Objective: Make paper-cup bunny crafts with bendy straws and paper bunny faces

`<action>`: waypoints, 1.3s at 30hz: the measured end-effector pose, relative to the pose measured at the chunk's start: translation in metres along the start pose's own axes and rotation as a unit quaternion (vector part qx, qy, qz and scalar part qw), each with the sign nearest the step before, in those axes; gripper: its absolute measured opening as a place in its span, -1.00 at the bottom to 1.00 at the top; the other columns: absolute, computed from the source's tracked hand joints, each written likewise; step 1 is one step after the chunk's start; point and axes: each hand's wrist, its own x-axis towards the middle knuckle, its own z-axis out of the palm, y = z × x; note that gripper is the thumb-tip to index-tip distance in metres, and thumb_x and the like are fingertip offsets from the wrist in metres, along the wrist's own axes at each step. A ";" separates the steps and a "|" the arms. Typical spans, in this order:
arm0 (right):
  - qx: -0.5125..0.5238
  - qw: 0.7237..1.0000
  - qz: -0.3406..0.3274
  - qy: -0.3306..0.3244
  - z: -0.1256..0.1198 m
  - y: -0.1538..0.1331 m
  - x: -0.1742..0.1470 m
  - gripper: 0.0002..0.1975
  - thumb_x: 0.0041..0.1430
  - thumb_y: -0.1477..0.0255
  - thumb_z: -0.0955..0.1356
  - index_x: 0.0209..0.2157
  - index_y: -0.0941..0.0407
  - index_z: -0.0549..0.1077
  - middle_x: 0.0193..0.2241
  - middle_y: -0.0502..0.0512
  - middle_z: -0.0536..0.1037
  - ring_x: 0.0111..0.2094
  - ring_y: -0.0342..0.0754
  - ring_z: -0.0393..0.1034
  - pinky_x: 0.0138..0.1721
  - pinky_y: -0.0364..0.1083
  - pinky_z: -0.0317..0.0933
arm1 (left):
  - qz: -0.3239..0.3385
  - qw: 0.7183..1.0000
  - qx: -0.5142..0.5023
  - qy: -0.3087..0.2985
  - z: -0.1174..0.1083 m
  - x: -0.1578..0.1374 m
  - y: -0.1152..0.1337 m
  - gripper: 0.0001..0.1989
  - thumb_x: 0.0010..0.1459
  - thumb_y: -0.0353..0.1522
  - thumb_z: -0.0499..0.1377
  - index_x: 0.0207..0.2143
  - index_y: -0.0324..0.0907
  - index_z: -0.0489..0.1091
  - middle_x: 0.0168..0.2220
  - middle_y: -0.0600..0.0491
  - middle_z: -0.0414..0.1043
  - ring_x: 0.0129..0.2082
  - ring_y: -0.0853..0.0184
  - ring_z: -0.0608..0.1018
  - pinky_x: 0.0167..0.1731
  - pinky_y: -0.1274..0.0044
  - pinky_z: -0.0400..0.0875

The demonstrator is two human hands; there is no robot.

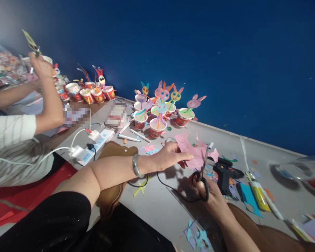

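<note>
A pink sheet of paper (196,155) with outlines drawn on it is pinched between the thumb and fingers of my left hand (170,155). A bracelet circles that wrist. My right hand (208,190) grips a pair of scissors (206,185) by its dark handles, and the blades reach up to the paper's right side. Just right of the scissors lies a black glue gun (227,176) among coloured scraps. Light blue paper offcuts (197,235) rest below my right hand.
Paper cups with rabbit figures (158,127) stand along the blue wall. Markers (130,137), a white power strip (97,147) and a yellow tube (259,196) lie on the table. A black cable (177,192) runs beneath my hands. At left, a co-worker's hand (42,66) holds up scissors.
</note>
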 end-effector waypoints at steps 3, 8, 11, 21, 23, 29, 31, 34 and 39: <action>-0.006 1.000 -0.004 -0.003 0.000 -0.001 0.000 -0.34 0.09 -0.30 0.28 -0.49 0.07 0.34 -0.58 -0.02 0.31 -0.53 -0.11 0.11 -0.49 -0.08 0.03 | -0.004 1.000 0.000 0.006 0.000 -0.001 0.003 -0.79 0.05 -0.29 0.32 -0.50 -0.25 0.44 -0.57 0.11 0.43 -0.55 0.48 0.45 -0.50 0.58 0.40; 0.004 1.000 0.001 -0.012 0.000 0.001 -0.001 -0.36 0.10 -0.27 0.30 -0.49 0.08 0.33 -0.58 -0.02 0.29 -0.52 -0.11 0.11 -0.48 -0.08 0.02 | 0.024 0.999 0.019 -0.007 0.000 -0.006 0.011 -0.74 0.04 -0.24 0.32 -0.52 -0.24 0.39 -0.55 0.12 0.39 -0.54 0.48 0.45 -0.49 0.59 0.36; 0.024 1.000 0.009 -0.015 0.001 0.001 -0.002 -0.36 0.10 -0.26 0.31 -0.47 0.08 0.33 -0.57 -0.02 0.30 -0.51 -0.11 0.11 -0.47 -0.08 0.03 | 0.021 1.000 0.017 0.006 0.000 -0.006 0.009 -0.67 -0.01 -0.18 0.36 -0.53 -0.23 0.37 -0.57 0.14 0.37 -0.56 0.49 0.43 -0.50 0.59 0.34; 0.034 0.999 -0.014 -0.020 0.002 0.000 -0.004 -0.36 0.08 -0.28 0.31 -0.45 0.08 0.33 -0.53 -0.01 0.33 -0.47 -0.09 0.15 -0.41 -0.07 0.09 | 0.028 0.997 0.072 -0.007 -0.002 -0.006 0.005 -0.68 0.07 -0.18 0.29 -0.54 -0.22 0.37 -0.56 0.09 0.39 -0.52 0.45 0.47 -0.47 0.58 0.35; 0.038 0.999 -0.013 -0.022 0.002 0.000 -0.003 -0.36 0.08 -0.27 0.32 -0.44 0.08 0.34 -0.51 0.00 0.34 -0.45 -0.09 0.16 -0.40 -0.07 0.08 | 0.029 0.997 0.077 -0.008 -0.002 -0.006 0.006 -0.70 0.07 -0.18 0.29 -0.52 -0.22 0.39 -0.54 0.08 0.42 -0.53 0.46 0.47 -0.47 0.58 0.35; 0.040 0.999 -0.013 -0.019 0.002 -0.001 -0.005 -0.35 0.09 -0.28 0.31 -0.43 0.09 0.33 -0.51 -0.02 0.32 -0.45 -0.10 0.14 -0.40 -0.08 0.07 | 0.026 0.996 0.085 -0.013 -0.001 -0.007 0.007 -0.73 0.08 -0.21 0.27 -0.50 -0.23 0.40 -0.55 0.06 0.44 -0.55 0.45 0.47 -0.48 0.58 0.36; 0.035 0.999 -0.011 -0.018 0.001 -0.001 -0.005 -0.34 0.09 -0.28 0.30 -0.43 0.09 0.34 -0.52 -0.02 0.32 -0.45 -0.10 0.14 -0.40 -0.07 0.07 | 0.023 0.996 0.085 -0.013 -0.001 -0.008 0.008 -0.72 0.08 -0.21 0.27 -0.51 -0.24 0.40 -0.55 0.06 0.44 -0.54 0.45 0.48 -0.48 0.57 0.37; 0.032 0.999 -0.007 -0.014 0.000 0.000 -0.005 -0.34 0.09 -0.29 0.30 -0.42 0.09 0.34 -0.51 -0.02 0.32 -0.45 -0.09 0.15 -0.39 -0.07 0.08 | 0.020 0.996 0.084 -0.014 -0.001 -0.008 0.009 -0.73 0.08 -0.21 0.27 -0.50 -0.24 0.41 -0.55 0.07 0.43 -0.53 0.45 0.48 -0.47 0.58 0.37; 0.028 0.999 -0.014 -0.017 0.000 0.003 -0.004 -0.36 0.11 -0.27 0.31 -0.42 0.09 0.35 -0.50 0.00 0.34 -0.43 -0.09 0.16 -0.38 -0.06 0.08 | 0.028 0.996 0.085 -0.010 -0.001 -0.008 0.010 -0.71 0.07 -0.20 0.27 -0.52 -0.23 0.40 -0.55 0.08 0.42 -0.54 0.47 0.46 -0.48 0.59 0.37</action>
